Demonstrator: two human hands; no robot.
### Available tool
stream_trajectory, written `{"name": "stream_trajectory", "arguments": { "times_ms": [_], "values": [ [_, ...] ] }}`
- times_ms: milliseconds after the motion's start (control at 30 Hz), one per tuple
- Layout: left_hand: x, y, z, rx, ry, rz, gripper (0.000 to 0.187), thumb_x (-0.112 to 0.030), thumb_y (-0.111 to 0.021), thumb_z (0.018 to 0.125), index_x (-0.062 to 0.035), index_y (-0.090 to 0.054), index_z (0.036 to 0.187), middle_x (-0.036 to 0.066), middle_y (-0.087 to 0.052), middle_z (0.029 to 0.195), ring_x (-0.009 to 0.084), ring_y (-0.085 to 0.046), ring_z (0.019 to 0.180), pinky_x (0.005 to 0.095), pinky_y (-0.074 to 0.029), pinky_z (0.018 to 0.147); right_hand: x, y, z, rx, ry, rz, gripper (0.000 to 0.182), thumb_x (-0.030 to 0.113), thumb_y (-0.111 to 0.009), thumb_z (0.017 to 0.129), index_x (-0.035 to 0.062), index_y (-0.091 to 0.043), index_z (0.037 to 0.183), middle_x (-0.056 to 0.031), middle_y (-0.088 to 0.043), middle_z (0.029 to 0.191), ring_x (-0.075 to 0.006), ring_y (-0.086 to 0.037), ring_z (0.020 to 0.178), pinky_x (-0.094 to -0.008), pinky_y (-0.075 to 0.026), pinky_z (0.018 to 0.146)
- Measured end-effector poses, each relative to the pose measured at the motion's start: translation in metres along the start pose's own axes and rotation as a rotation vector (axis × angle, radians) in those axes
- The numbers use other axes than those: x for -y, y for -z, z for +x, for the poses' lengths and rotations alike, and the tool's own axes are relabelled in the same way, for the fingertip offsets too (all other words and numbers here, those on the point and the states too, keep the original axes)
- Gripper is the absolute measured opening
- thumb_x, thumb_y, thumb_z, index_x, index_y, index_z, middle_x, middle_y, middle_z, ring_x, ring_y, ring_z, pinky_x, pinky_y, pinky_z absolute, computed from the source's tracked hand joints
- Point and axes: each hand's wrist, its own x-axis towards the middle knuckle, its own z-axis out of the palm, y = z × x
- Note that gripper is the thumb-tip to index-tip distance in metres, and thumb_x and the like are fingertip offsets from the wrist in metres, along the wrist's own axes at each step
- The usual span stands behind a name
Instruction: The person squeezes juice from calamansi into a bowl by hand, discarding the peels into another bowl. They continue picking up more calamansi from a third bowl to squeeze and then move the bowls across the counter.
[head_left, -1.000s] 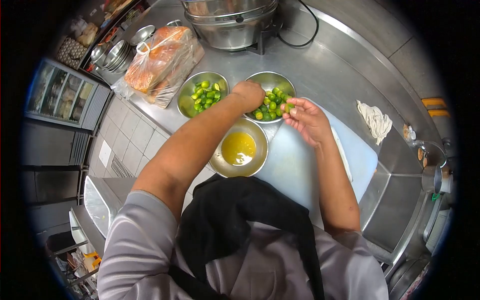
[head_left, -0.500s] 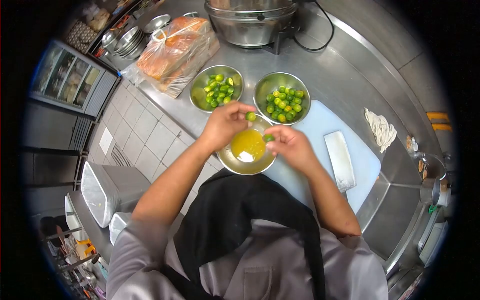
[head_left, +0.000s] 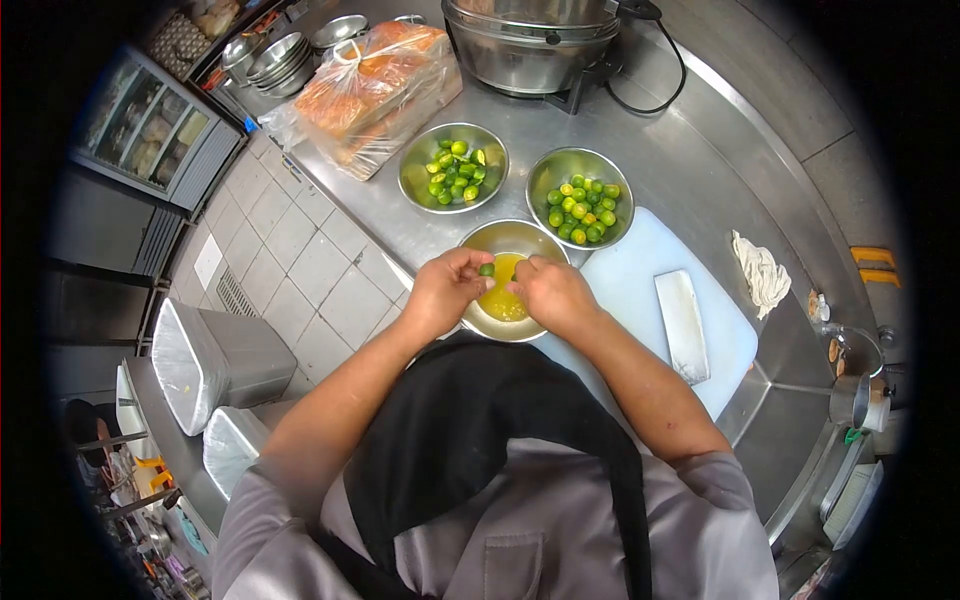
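Over the steel bowl (head_left: 515, 237) nearest the apron (head_left: 450, 400), the left hand (head_left: 440, 295) pinches a small green citrus piece (head_left: 487, 270) between thumb and fingers, while the right hand (head_left: 555, 295), its fingers drawn narrow together, seems to grip a second green piece (head_left: 515, 276), mostly hidden by those fingers; both are held above the yellow liquid (head_left: 508, 303), probably so that any drips land inside the rim. Just beyond stand two more bowls, seemingly set within a short reach of each hand: the left bowl (head_left: 414, 182) holds small green pieces (head_left: 462, 166), the right bowl (head_left: 545, 175) a heap of rounder green-yellow fruit (head_left: 580, 205). Right of the bowls, the white cutting board (head_left: 630, 262) carries a cleaver (head_left: 682, 320) lying flat, well away from the fingers, its blade inside the board's edge. On the left, the counter's edge (head_left: 350, 212) slants close past the left forearm with tiled floor below, so there is less margin for a bowl on that side; a tied plastic bag (head_left: 375, 95) sits along that same edge. More room for the hands opens rightward over the board, toward a crumpled cloth (head_left: 760, 275), and a big steel pot (head_left: 530, 60) bounds the far side
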Motion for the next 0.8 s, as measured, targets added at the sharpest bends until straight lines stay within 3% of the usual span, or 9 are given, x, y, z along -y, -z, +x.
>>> {"name": "stream_trajectory", "arguments": {
  "times_ms": [33, 67, 133, 167, 233, 333, 567, 667, 800],
  "values": [
    [-0.001, -0.002, 0.0, -0.012, -0.072, 0.198, 0.026, 0.003, -0.072, 0.089, 0.0011, -0.066, 0.114, 0.006, -0.068, 0.099, 0.0159, -0.067, 0.084, 0.0319, -0.054, 0.073, 0.0, 0.001, 0.001, 0.01, 0.001, -0.017, 0.02, 0.023, -0.07, 0.091, 0.0037, -0.064, 0.088, -0.0149, -0.066, 0.084, -0.034, -0.069, 0.077, -0.0448, -0.055, 0.069],
    [-0.003, -0.003, 0.002, -0.009, -0.074, 0.2, 0.026, 0.003, -0.072, 0.089, 0.0011, -0.066, 0.114, 0.006, -0.068, 0.099, 0.0159, -0.067, 0.084, 0.0319, -0.054, 0.073, 0.001, 0.002, 0.001, 0.006, -0.001, -0.017, 0.02, 0.023, -0.07, 0.091, 0.0037, -0.064, 0.088, -0.0149, -0.066, 0.084, -0.034, -0.069, 0.077, -0.0448, -0.055, 0.069],
    [-0.005, -0.005, 0.004, -0.042, -0.478, 0.691, 0.028, -0.002, -0.075, 0.086, 0.0004, -0.067, 0.112, 0.013, -0.067, 0.097, 0.0286, -0.067, 0.086, 0.0396, -0.055, 0.076, 0.002, 0.003, 0.001, -0.031, -0.002, -0.022, 0.019, 0.023, -0.071, 0.09, 0.0057, -0.064, 0.086, -0.0142, -0.066, 0.082, -0.0334, -0.068, 0.075, -0.0454, -0.055, 0.068],
    [-0.006, -0.007, 0.005, -0.043, -0.48, 0.693, 0.028, -0.002, -0.075, 0.086, 0.0004, -0.067, 0.112, 0.013, -0.067, 0.097, 0.0286, -0.067, 0.086, 0.0396, -0.055, 0.076, 0.001, 0.003, 0.001, -0.034, 0.0, -0.022, 0.019, 0.023, -0.071, 0.09, 0.0057, -0.064, 0.086, -0.0142, -0.066, 0.082, -0.0334, -0.068, 0.075, -0.0454, -0.055, 0.068],
    [-0.005, -0.01, 0.007, 0.028, -0.455, 0.802, 0.021, -0.008, -0.074, 0.085, -0.0009, -0.066, 0.103, 0.019, -0.064, 0.095, 0.0377, -0.064, 0.09, 0.0458, -0.054, 0.078, -0.002, 0.005, 0.001, -0.045, 0.025, 0.055, 0.02, 0.024, -0.071, 0.09, 0.0055, -0.064, 0.085, -0.0146, -0.067, 0.085, -0.0339, -0.068, 0.077, -0.0459, -0.055, 0.069],
    [-0.001, -0.013, 0.011, 0.105, -0.52, 0.941, 0.016, -0.015, -0.07, 0.089, -0.0022, -0.064, 0.096, 0.016, -0.063, 0.093, 0.036, -0.066, 0.089, 0.0468, -0.054, 0.078, -0.006, 0.007, 0.003, 0.033, -0.142, 0.112, 0.017, 0.019, -0.072, 0.088, 0.0035, -0.066, 0.089, -0.0159, -0.067, 0.089, -0.0365, -0.068, 0.083, -0.0471, -0.055, 0.075],
    [-0.01, -0.018, 0.017, 0.146, -0.419, 1.015, 0.021, -0.025, -0.069, 0.091, -0.0043, -0.063, 0.094, 0.015, -0.062, 0.091, 0.0355, -0.066, 0.087, 0.0455, -0.055, 0.077, -0.008, 0.023, 0.004, 0.034, -0.198, 0.405, 0.019, 0.01, -0.073, 0.084, 0.0036, -0.067, 0.101, -0.0207, -0.067, 0.098, -0.0407, -0.066, 0.095, -0.0494, -0.053, 0.084],
    [-0.011, -0.018, 0.014, 0.081, -0.508, 0.993, 0.017, -0.02, -0.069, 0.091, -0.0036, -0.064, 0.094, 0.015, -0.062, 0.089, 0.0354, -0.066, 0.085, 0.0468, -0.054, 0.076, -0.005, 0.021, -0.001, -0.004, -0.143, 0.335, 0.019, 0.008, -0.069, 0.086, 0.0049, -0.068, 0.105, -0.0211, -0.067, 0.099, -0.041, -0.066, 0.097, -0.0493, -0.053, 0.084],
    [-0.01, -0.016, 0.015, -0.013, -0.512, 0.663, 0.016, -0.008, -0.071, 0.09, -0.0017, -0.068, 0.104, 0.017, -0.063, 0.091, 0.0367, -0.065, 0.082, 0.0449, -0.054, 0.076, -0.002, 0.015, -0.005, -0.02, -0.145, 0.228, 0.028, 0.003, -0.07, 0.083, 0.0036, -0.068, 0.111, -0.0194, -0.068, 0.099, -0.0413, -0.066, 0.091, -0.0464, -0.054, 0.084]
  ]
}}
